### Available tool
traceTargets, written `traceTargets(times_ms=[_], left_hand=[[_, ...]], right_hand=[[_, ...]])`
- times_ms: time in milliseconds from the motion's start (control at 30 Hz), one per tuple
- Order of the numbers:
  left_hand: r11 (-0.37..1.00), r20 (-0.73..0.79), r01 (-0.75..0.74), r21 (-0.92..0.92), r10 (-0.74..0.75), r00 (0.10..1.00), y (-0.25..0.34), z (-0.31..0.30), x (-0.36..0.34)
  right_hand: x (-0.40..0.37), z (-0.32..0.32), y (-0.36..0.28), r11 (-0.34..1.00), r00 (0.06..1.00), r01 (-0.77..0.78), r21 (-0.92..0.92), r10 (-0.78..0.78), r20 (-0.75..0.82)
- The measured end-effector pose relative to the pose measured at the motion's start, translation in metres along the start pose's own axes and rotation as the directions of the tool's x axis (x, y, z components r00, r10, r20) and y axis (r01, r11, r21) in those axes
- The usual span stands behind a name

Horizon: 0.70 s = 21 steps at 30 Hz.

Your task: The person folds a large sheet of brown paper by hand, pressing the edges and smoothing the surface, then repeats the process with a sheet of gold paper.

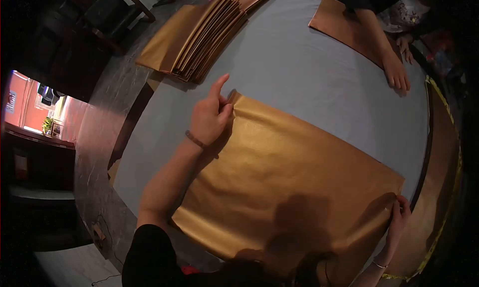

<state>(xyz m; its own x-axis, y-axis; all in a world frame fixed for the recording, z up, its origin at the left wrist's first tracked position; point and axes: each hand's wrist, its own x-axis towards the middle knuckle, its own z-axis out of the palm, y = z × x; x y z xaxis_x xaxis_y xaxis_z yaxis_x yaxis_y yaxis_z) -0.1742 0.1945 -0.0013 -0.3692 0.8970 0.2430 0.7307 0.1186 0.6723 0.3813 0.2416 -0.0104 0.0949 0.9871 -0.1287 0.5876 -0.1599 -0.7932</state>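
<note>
A large gold-brown sheet (pixel 299 172) lies across the near part of the grey-covered table (pixel 279 52), its near edge hanging toward my body. My left hand (pixel 210 115) is at the sheet's far left corner, index finger stretched out and the thumb pressed by the corner, pinching it. At the far right corner, my right hand (pixel 400 212) has its fingers closed on the sheet's edge. Shadows fall over the middle of the sheet.
A thick stack of folded gold-brown sheets (pixel 204 37) sits at the far left. Across the table, another person's hands (pixel 396 72) rest by a folded brown sheet (pixel 349 30). Yellow tape (pixel 456 157) runs along the right. A dark chair (pixel 112 15) stands beyond.
</note>
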Motion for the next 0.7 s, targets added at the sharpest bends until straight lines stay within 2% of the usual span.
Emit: traceTargets(times_ms=[67,133,233,300,367,467,567,633,667,700], left_hand=[[0.999,-0.006,-0.027,0.04,0.028,1.0,-0.001,0.001,-0.001],[0.987,0.001,-0.049,0.154,0.049,0.999,0.001,0.002,-0.002],[0.977,-0.004,-0.081,0.197,0.083,0.997,0.006,0.001,-0.004],[0.978,-0.019,-0.103,0.181,0.108,0.994,0.003,0.002,-0.006],[0.978,-0.034,-0.128,0.166,0.135,0.99,0.001,0.002,-0.006],[0.988,-0.007,-0.093,0.12,0.094,0.996,0.003,0.0,-0.006],[0.998,-0.027,-0.04,0.055,0.041,0.999,0.005,-0.002,-0.004],[0.997,0.001,0.024,-0.079,-0.024,1.0,0.004,-0.005,-0.004],[1.0,-0.03,-0.009,-0.017,0.008,1.0,0.001,-0.008,-0.005],[0.997,-0.046,-0.074,0.002,0.074,0.996,-0.004,-0.004,-0.003]], right_hand=[[-0.001,0.003,-0.005,0.997,0.999,0.006,-0.08,-0.009,-0.035],[-0.001,0.004,-0.005,0.995,0.999,0.021,-0.096,-0.025,-0.038],[0.0,0.002,0.0,0.995,0.999,0.031,-0.097,-0.034,-0.03],[0.001,0.002,-0.001,0.996,0.999,0.032,-0.078,-0.035,-0.026],[-0.002,0.003,-0.008,0.996,0.999,-0.048,-0.074,0.047,-0.006],[-0.006,0.005,-0.013,0.995,0.998,-0.032,-0.091,0.026,-0.058],[-0.005,0.002,-0.013,0.995,0.999,0.015,-0.103,-0.019,-0.036],[0.0,0.006,-0.01,0.997,0.999,-0.006,-0.075,0.002,-0.045],[-0.002,0.004,-0.005,0.998,0.996,-0.043,-0.048,0.039,-0.079],[-0.004,0.005,-0.011,0.998,0.999,-0.003,-0.066,0.001,-0.034]])
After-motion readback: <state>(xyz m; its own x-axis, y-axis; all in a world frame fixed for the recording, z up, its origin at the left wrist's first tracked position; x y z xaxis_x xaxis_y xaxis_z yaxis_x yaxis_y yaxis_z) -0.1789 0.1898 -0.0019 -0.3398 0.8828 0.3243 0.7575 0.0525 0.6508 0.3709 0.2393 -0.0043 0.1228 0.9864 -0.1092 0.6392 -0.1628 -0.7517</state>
